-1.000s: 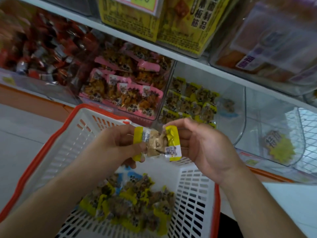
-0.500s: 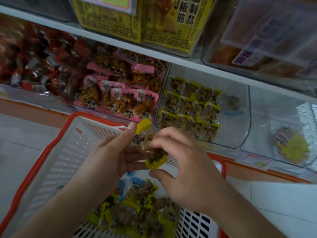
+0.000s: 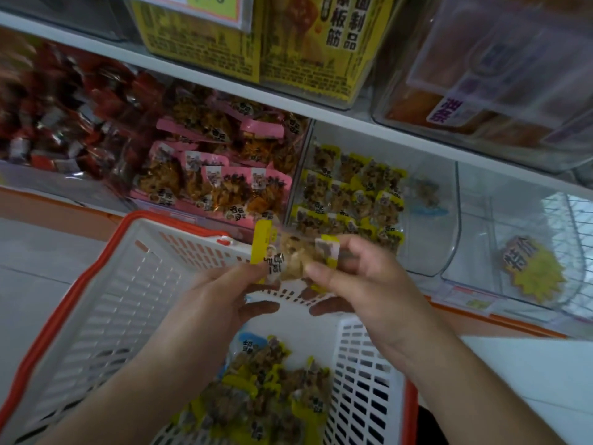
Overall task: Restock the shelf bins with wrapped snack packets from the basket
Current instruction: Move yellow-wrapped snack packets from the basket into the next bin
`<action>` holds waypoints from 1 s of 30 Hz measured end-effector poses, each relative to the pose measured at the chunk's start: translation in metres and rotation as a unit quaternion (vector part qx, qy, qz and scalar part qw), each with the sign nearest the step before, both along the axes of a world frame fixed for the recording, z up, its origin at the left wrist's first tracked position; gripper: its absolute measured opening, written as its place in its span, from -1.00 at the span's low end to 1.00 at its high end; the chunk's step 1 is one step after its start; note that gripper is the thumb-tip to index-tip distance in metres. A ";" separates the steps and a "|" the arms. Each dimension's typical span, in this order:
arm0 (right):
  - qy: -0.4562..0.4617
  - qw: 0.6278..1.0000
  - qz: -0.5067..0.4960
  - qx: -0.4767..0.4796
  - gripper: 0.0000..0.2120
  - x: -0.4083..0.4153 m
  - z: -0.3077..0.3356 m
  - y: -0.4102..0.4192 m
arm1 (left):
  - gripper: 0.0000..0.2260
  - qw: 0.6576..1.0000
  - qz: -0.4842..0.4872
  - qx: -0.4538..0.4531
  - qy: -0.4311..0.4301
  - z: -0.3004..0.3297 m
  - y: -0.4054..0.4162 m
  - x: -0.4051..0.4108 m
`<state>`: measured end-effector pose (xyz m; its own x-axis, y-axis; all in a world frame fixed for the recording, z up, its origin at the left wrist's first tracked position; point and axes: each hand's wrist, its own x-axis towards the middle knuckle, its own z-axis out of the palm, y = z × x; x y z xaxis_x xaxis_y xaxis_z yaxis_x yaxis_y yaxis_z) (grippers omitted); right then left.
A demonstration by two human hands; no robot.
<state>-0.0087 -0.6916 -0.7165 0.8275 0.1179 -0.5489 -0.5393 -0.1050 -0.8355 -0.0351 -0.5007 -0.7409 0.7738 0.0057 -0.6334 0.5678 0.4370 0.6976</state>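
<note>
Overhead, both hands pinch one yellow-edged clear snack packet (image 3: pixel 290 256) above the white slatted orange-rimmed basket (image 3: pixel 96 316): left hand (image 3: pixel 221 303) grips its left end, right hand (image 3: pixel 362 284) its right. More yellow packets (image 3: pixel 266 390) lie inside the basket.

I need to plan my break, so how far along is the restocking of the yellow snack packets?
Partly done: rows of yellow packets already fill the left side of the clear bin. In hand: left hand and right hand pinch one yellow packet over the basket. Left: a pile of packets in the basket.
</note>
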 end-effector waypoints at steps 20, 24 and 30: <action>-0.130 0.964 -0.156 -0.170 -0.83 0.079 -0.035 -0.029 | -0.24 0.742 -0.259 0.574 -0.231 -0.025 0.035 0.008; -0.139 0.939 -0.128 -0.286 -0.80 0.151 -0.049 -0.027 | -0.12 0.725 -0.293 0.588 -0.207 -0.033 0.038 0.011; -0.099 0.908 -0.076 -0.399 -0.78 0.223 -0.069 -0.010 | -0.07 0.721 -0.299 0.591 -0.206 -0.036 0.035 0.012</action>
